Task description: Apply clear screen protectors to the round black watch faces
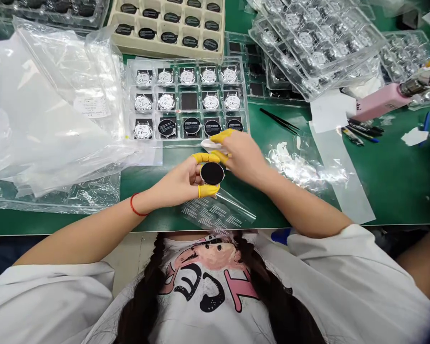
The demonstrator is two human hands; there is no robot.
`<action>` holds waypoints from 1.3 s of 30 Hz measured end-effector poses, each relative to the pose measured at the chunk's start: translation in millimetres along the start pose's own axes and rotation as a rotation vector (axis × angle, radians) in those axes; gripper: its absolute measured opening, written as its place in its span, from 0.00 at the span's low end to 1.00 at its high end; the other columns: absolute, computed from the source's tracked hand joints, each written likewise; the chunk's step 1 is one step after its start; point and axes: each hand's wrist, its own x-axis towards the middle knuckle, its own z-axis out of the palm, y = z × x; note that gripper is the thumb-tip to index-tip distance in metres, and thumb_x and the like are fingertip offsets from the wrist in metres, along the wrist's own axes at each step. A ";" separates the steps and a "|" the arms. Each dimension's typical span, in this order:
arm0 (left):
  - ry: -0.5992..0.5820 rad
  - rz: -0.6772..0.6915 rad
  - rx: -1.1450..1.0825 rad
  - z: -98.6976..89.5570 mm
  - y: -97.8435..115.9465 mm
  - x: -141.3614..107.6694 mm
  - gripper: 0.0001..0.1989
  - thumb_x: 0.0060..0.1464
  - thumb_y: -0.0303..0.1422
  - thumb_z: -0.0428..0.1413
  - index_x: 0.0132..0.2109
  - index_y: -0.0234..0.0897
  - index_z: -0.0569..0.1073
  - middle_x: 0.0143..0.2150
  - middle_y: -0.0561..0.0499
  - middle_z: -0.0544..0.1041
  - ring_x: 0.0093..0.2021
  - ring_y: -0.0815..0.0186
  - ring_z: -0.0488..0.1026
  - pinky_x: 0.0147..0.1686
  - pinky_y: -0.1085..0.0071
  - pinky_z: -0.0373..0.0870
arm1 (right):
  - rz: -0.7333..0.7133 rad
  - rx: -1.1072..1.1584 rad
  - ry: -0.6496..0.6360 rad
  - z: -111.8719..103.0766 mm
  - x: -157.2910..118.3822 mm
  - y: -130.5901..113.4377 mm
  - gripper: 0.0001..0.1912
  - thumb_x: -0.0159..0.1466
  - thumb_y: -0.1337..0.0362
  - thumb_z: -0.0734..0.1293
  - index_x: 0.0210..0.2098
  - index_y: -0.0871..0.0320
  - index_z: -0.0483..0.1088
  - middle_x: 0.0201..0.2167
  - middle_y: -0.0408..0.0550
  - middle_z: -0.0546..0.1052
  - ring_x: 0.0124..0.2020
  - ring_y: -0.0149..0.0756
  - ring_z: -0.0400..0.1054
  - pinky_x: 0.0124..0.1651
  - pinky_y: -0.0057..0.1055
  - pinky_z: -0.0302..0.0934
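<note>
My left hand [181, 181], with yellow finger cots, grips a round watch case [212, 173] by its edge, its black glossy face turned up. Just above and to the right, my right hand [241, 155], also in yellow finger cots, pinches a small white wiping cloth [208, 145]. Beyond the hands lies a clear plastic tray [246, 114] of watch cases in rows. Most show silver backs with printed marks; several in the front row show black discs with white text. One compartment in the middle row holds only a dark square pad [189, 101].
A clear film sheet with printed text [218, 210] lies under my hands. Plastic bags [50, 114] cover the left side. Behind stand a beige compartment box [165, 48] and stacked clear trays [318, 38]. Black tweezers [279, 120], pens [361, 131] and a pink electric tool [381, 102] lie right.
</note>
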 end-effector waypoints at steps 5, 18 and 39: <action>0.084 0.051 0.049 0.6 -0.3 1.3 0.26 0.53 0.28 0.65 0.54 0.40 0.61 0.36 0.56 0.75 0.35 0.70 0.78 0.39 0.70 0.78 | -0.021 0.114 0.093 10.8 -1.1 2.9 0.10 0.68 0.69 0.62 0.44 0.61 0.75 0.39 0.54 0.79 0.41 0.42 0.69 0.42 0.38 0.60; 0.259 0.201 0.182 -3.9 -15.9 2.9 0.26 0.52 0.33 0.66 0.55 0.38 0.65 0.40 0.52 0.78 0.36 0.69 0.77 0.38 0.72 0.75 | -0.199 0.102 0.372 0.4 -21.6 -31.6 0.13 0.73 0.59 0.61 0.43 0.49 0.78 0.39 0.48 0.76 0.46 0.41 0.65 0.53 0.44 0.55; 0.343 0.239 0.223 -7.0 -18.7 4.1 0.29 0.48 0.30 0.68 0.56 0.40 0.67 0.37 0.54 0.77 0.31 0.70 0.73 0.35 0.73 0.72 | -0.229 0.078 0.360 17.3 -33.3 -40.0 0.12 0.72 0.59 0.61 0.44 0.46 0.77 0.38 0.48 0.76 0.46 0.43 0.66 0.54 0.47 0.55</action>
